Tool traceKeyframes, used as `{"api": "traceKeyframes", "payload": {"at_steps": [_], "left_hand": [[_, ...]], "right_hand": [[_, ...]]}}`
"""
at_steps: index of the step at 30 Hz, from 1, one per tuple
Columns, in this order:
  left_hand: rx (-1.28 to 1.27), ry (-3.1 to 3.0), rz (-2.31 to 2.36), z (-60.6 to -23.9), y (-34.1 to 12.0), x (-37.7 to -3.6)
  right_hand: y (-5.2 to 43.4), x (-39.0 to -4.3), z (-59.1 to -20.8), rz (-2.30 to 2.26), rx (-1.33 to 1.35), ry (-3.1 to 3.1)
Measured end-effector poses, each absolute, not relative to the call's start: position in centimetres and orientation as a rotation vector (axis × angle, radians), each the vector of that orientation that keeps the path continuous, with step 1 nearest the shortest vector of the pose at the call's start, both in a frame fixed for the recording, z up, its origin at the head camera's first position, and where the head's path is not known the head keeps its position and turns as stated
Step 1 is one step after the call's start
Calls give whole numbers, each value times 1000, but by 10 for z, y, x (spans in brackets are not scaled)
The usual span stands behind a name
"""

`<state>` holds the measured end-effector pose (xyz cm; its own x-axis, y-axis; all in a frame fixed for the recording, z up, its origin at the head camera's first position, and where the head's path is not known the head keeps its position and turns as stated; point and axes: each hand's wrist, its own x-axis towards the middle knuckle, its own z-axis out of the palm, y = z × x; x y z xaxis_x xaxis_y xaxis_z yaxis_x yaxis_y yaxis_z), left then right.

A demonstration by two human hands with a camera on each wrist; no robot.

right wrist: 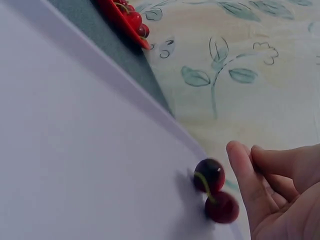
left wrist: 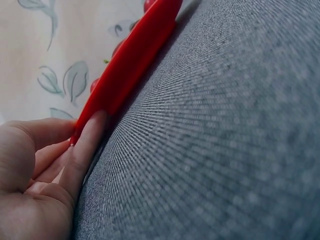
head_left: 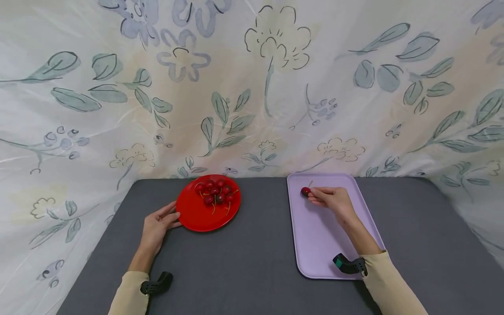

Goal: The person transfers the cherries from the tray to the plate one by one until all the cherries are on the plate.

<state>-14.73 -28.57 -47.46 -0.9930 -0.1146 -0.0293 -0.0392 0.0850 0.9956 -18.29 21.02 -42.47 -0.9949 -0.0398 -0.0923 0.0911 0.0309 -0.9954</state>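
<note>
- The right hand [head_left: 332,202], fingers relaxed, rests just beside a pair of dark red cherries [head_left: 305,191] near the far corner of the lilac plastic tray [head_left: 327,249].
- The left hand [head_left: 155,227], fingers straight, touches the rim of the round red plate [head_left: 193,214], where a heap of stemmed cherries [head_left: 214,193] is left.
- The grey desk [head_left: 260,253] offers room between them.

a grey table [head_left: 256,262] is carrying a red plate [head_left: 197,216] and a lilac tray [head_left: 319,245].

Dark red cherry [head_left: 305,191] with stem, lying on lilac tray [head_left: 327,253], far left corner.
</note>
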Motion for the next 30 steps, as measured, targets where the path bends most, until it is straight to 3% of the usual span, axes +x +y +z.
{"api": "traceKeyframes", "payload": {"at_steps": [8, 30], "left_hand": [[155, -2273, -2071, -472, -287, -147], [144, -2298, -2076, -469, -284, -144]], "right_hand": [[224, -178, -437, -1894, 232, 2276], [223, -192, -436, -1687, 278, 2320]]}}
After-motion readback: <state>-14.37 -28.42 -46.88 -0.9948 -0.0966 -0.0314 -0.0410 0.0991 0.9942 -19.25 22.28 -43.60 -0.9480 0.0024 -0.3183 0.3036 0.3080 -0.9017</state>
